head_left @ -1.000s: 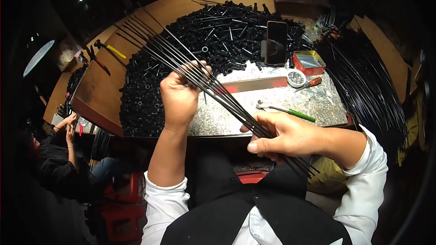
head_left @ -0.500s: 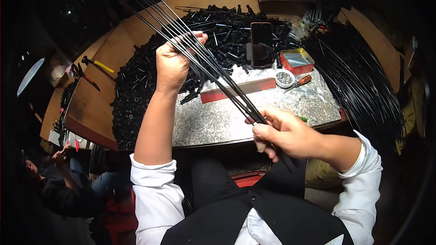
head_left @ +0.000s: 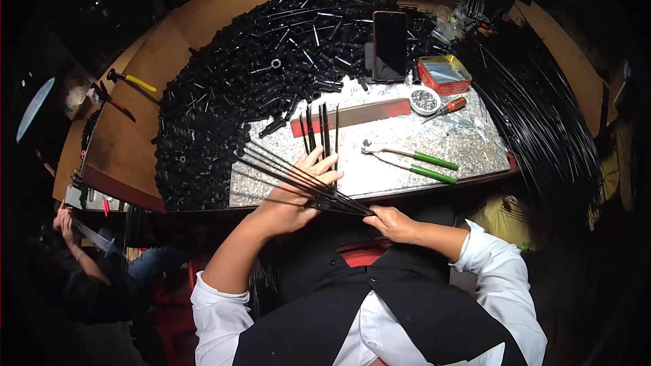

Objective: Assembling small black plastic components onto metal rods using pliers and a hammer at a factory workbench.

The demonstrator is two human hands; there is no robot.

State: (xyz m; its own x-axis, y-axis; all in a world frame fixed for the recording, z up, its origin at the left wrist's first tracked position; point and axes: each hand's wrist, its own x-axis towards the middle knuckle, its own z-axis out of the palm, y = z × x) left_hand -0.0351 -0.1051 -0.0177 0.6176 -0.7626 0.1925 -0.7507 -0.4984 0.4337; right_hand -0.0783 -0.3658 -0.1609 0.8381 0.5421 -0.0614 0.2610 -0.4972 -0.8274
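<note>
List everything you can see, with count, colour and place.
Held rods: several, black, fanned, centre
Loose rods: many, black, right
Fittings: many, black, left and back
Phone: one, dark, upright at back
Open tin: one, red, right of phone
Dish: one, white, beside tin
Small parts: many, silvery, in dish
Screwdriver: one, orange handle, beside dish
Pincers: one pair, green handles, right front
Bar: one, reddish, mid table
Yellow-handled tool: one, black and yellow, left
Orange-handled tool: one, dark and orange, left
Table: one, brown and pale, centre
Sack: one, yellow, lower right
Disc: one, pale, far left
Co-worker: one, dark clothes, lower left
Left hand: one, bare, among held rods
Right hand: one, bare, on held rods
Sleeves: two, white, bottom
</note>
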